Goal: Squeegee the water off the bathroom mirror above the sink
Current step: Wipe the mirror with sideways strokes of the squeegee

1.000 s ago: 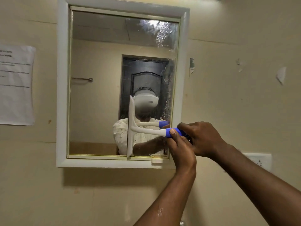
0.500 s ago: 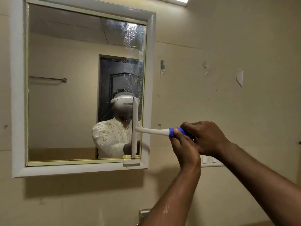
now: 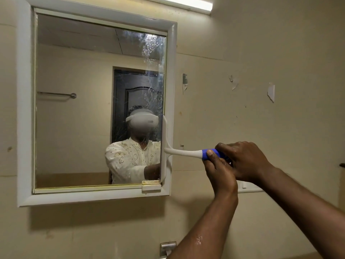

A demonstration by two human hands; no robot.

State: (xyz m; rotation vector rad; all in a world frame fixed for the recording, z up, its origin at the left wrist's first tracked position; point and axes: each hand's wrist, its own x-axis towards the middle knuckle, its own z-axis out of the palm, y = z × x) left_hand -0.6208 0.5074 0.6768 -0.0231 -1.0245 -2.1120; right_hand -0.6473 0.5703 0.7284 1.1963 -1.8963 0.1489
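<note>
Both hands wrapped round the blue grip of a white squeegee (image 3: 183, 152), fingers curled tight. Left hand (image 3: 219, 170) clamped from below with the thumb lying along the blue part, right hand (image 3: 244, 159) closed over the back end and overlapping the left. Handle running roughly level out to the left.

Blade (image 3: 164, 148) standing upright, pressed flat at the very right edge of the mirror (image 3: 74, 118), right up against the inner side of the white frame (image 3: 24, 109). Bottom end of the blade just above the small brass-coloured hinge piece (image 3: 151, 183) at the lower right corner.

Glass on the left and middle looking clean and dry. Drops and streaks (image 3: 151, 45) along the right side of the glass above the blade, thickest near the top right corner and across the reflected dark door.

Tube light (image 3: 186, 3) glowing above the frame. Torn paper scraps (image 3: 271, 92) stuck on the cream wall to the right. Wet spots glistening on the left forearm (image 3: 199, 239). Metal fitting (image 3: 168, 247) poking in at the bottom edge, can't tell what exactly.
</note>
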